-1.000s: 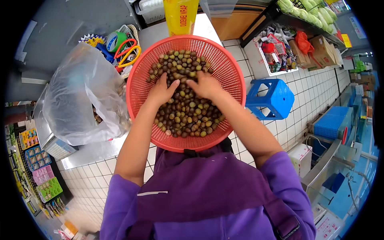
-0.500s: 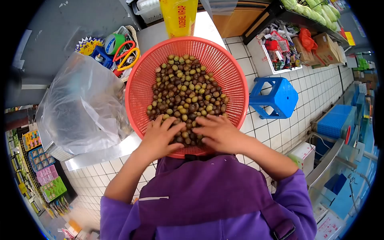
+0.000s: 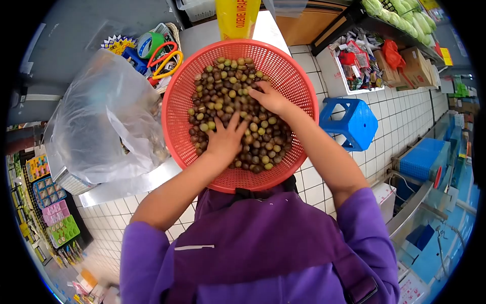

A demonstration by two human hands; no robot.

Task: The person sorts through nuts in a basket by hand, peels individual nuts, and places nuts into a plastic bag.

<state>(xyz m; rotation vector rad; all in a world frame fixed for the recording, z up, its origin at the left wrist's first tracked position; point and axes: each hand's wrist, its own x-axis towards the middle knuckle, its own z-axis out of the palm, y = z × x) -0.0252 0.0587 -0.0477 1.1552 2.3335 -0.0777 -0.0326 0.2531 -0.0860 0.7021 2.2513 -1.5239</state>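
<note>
A red plastic colander (image 3: 172, 109) holds a heap of small round fruits (image 3: 266, 137), yellow-green and dark brown, that look like jujubes. Into the middle of the heap reaches my left hand (image 3: 224, 143), its fingers spread and their tips partly sunk among the fruits. My right hand (image 3: 271, 99) lies over the far right part of the heap, fingers stretched out and touching the fruits. Neither hand has a fruit visibly gripped. The colander's near rim is close to my purple apron (image 3: 253, 243).
Left of the colander stands a clear plastic bag (image 3: 101, 121) on the metal table (image 3: 126, 185). Orange-handled scissors (image 3: 167, 61), green tape (image 3: 149, 44) and a yellow wrap box (image 3: 237, 20) are behind. A blue stool (image 3: 360, 124) stands right, near a white bin (image 3: 336, 76).
Both hands have moved from the near side of the heap to farther in, the right one going farthest. The fruits have shifted, with more now lying near the right front.
</note>
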